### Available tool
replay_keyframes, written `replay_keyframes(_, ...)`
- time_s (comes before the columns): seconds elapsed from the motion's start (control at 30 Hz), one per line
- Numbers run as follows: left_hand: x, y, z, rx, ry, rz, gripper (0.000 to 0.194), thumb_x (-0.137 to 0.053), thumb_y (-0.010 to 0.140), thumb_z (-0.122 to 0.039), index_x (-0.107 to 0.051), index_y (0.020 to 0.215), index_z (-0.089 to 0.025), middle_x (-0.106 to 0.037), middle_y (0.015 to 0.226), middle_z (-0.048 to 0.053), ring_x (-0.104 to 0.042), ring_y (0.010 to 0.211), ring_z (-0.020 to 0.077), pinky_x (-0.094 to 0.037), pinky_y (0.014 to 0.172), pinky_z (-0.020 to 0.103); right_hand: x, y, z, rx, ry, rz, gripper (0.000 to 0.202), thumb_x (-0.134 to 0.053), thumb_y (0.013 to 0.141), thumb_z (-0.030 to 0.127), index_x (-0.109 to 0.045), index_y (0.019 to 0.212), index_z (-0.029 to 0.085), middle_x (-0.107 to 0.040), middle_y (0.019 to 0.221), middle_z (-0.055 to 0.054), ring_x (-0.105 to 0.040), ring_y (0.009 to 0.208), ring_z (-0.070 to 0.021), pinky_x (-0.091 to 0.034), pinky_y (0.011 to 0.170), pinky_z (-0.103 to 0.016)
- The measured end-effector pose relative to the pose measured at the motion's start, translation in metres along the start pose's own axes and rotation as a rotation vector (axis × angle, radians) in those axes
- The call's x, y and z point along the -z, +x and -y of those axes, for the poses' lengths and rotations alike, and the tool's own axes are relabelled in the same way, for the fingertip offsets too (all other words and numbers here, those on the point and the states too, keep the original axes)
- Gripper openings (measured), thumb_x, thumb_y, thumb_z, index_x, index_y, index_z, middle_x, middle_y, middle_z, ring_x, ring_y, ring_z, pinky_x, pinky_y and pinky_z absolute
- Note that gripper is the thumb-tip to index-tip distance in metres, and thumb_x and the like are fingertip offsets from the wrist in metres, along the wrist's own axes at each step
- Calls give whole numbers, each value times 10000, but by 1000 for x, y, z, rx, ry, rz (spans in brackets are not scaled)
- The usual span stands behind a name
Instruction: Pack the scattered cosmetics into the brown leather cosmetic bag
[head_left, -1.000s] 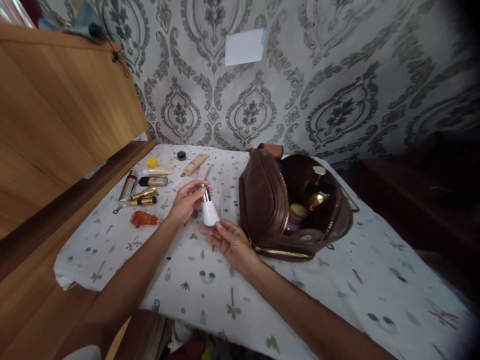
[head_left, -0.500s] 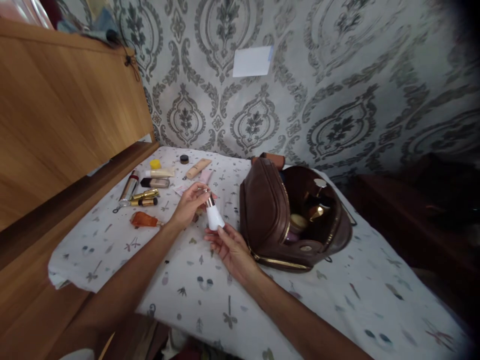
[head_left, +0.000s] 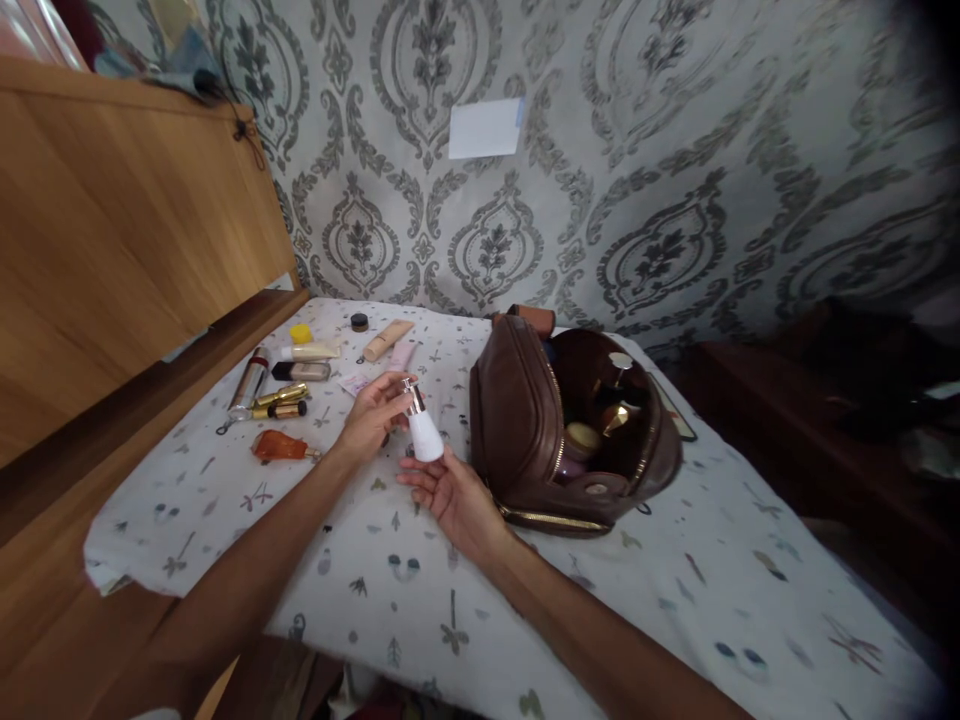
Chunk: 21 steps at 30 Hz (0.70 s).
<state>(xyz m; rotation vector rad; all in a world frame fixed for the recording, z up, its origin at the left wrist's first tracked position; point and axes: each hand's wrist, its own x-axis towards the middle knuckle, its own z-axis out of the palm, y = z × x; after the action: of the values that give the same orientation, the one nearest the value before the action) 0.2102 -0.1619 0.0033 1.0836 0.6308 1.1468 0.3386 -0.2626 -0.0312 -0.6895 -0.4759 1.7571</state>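
Observation:
A white bottle with a silver pump neck [head_left: 425,436] tilts above the printed cloth, its base pointing down and right. My left hand [head_left: 373,418] has its fingers closed around the silver neck. Palm up, my right hand [head_left: 457,500] is just under the base, fingers spread and thumb beside the bottle; whether the thumb touches it I cannot tell. Right of my hands sits an unzipped brown leather bag [head_left: 510,410], with a gold-coloured item [head_left: 615,420] and a round-lidded jar [head_left: 582,439] inside. An orange bottle [head_left: 281,446] lies left of my left hand.
Several cosmetics lie at the back left: a beige tube [head_left: 388,341], a dark-lidded jar [head_left: 359,322], a yellow lid [head_left: 301,333], a silver cylinder [head_left: 250,380]. A wooden cabinet [head_left: 135,240] borders the left side. Patterned wallpaper [head_left: 495,230] stands behind the cloth-covered surface [head_left: 405,620].
The view has shifted slightly. The white bottle stays in my left hand, and my right hand's fingers have loosened from its base.

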Motion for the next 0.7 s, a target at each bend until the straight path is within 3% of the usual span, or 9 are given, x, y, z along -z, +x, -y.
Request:
replay_keyframes(0.3,0,1,0,-14,16,-18,406,-863,626,-364,-679,925,-159,-618,727,-19,-537,567,79,-396,441,164,-1,-1,-2,52,-15,-17,369,-776,777,446,-626,997,192,-768,878,-65,-732,758,-171,-529,601,-224)
replay_keyframes(0.53,-1,-3,-4,63,-4,115,461,-818,704,-390,-660,1066,-151,-729,872,74,-647,705,154,-451,528,205,-2,-1,0,29,-47,-20,360,-670,864,486,-678,967,142,-768,839,-90,-715,721,-159,-504,593,-224)
replay_keyframes(0.7,-1,-3,-2,54,-15,109,449,-820,707,-380,-655,1061,-159,-740,855,73,-658,698,164,-429,510,206,0,0,0,14,-53,-11,354,-678,857,477,-683,921,128,-757,824,-92,-705,687,-148,-506,598,-218)
